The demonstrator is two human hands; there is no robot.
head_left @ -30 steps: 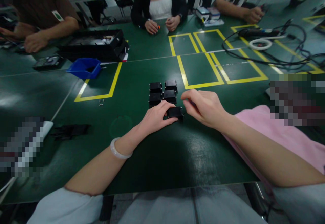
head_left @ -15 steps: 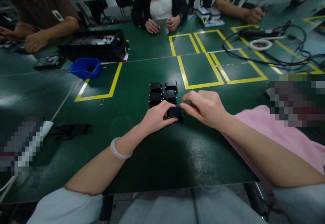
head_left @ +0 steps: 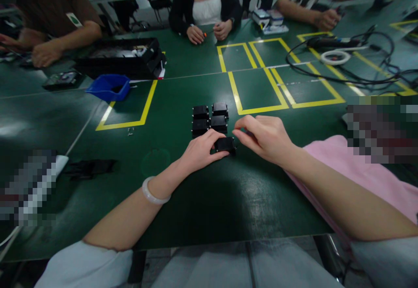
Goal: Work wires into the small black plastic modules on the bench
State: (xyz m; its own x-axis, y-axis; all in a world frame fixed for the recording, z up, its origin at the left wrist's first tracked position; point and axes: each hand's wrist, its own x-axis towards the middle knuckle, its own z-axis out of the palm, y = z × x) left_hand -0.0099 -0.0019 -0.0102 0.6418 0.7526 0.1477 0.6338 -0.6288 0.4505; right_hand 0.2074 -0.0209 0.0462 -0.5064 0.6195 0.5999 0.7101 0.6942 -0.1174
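A small black block-shaped part [head_left: 225, 144] with tiny metal pins or screws at its ends rests on the green table. My left hand [head_left: 204, 149] grips it between thumb and fingers from the left side. Just right of the block, slightly apart from it, is my right hand [head_left: 263, 138]. Its thumb and index finger are pinched close together; whatever they may hold is too small to make out. Beyond my left hand stand several similar black blocks [head_left: 218, 123], grouped in two columns.
A blue bin [head_left: 112, 87] and a long black tray [head_left: 120, 57] stand far left. Tiny metal pieces [head_left: 131, 131] lie near the yellow tape. Black cables [head_left: 342, 75] coil at the far right, above a pink cloth [head_left: 346, 157]. Several people sit across the table [head_left: 209, 201].
My right hand's fingertips have drawn very slightly away from the block's right end. My left hand and the block have stayed in place.
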